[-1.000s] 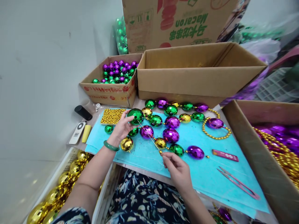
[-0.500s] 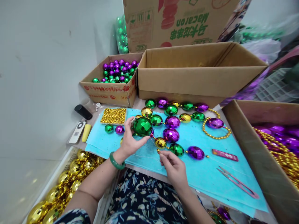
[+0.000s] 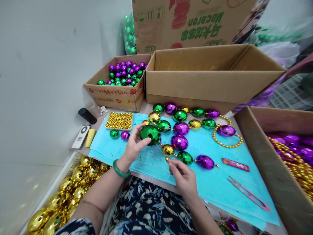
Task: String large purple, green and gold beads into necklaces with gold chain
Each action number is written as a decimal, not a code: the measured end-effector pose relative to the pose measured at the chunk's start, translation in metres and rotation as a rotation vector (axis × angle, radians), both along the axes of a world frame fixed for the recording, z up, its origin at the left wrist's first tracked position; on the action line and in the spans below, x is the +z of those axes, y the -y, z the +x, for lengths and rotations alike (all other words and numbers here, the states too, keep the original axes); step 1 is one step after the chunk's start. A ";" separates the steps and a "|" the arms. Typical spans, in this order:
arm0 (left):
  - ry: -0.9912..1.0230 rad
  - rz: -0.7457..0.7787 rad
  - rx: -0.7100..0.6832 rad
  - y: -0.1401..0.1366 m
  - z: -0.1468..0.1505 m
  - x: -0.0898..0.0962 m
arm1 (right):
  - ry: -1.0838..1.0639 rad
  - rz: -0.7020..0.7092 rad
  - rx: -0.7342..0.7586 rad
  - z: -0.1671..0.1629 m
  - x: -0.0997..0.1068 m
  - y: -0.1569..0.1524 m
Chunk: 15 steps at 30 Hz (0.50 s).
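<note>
our l hand (image 3: 135, 145) is curled round a big green bead (image 3: 151, 134) over the blue sheet (image 3: 215, 187); our r hand (image 3: 184, 179) is pinched at a tiny gold bead (image 3: 167, 159), w/ thin thread (image 3: 161, 151) btwn the two. strung beads (image 3: 185, 158) lie near, pink snips (image 3: 250, 195) off to r, gold bead tray (image 3: 119, 121) to l.

Upside-down green "Macaron" lettering (image 3: 205, 19), Chinese characters (image 3: 201, 31) and glass, arrow and umbrella symbols (image 3: 150, 15) mark the cardboard panel (image 3: 168, 36) behind the open carton (image 3: 212, 86).
</note>
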<state>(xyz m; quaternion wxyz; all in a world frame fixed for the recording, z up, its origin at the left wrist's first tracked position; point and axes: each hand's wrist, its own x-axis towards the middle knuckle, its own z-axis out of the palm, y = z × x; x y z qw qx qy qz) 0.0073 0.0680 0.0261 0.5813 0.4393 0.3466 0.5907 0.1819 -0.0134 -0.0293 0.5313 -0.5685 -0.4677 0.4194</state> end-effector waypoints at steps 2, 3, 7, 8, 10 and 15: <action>0.017 0.014 -0.020 0.002 0.001 -0.001 | -0.034 0.002 0.000 0.001 -0.001 -0.001; 0.024 0.010 -0.027 0.003 0.001 -0.001 | -0.052 0.000 0.003 0.001 -0.002 -0.001; 0.004 0.061 -0.030 0.007 0.003 -0.001 | -0.093 -0.011 0.010 0.001 -0.005 -0.002; -0.002 0.078 -0.033 0.008 0.003 0.000 | -0.097 -0.010 0.011 0.002 -0.006 -0.002; 0.003 0.077 -0.053 0.008 0.003 0.000 | -0.096 -0.006 0.017 0.004 -0.007 -0.003; -0.014 0.011 -0.106 0.007 0.001 0.003 | -0.066 -0.001 0.027 0.009 -0.009 -0.005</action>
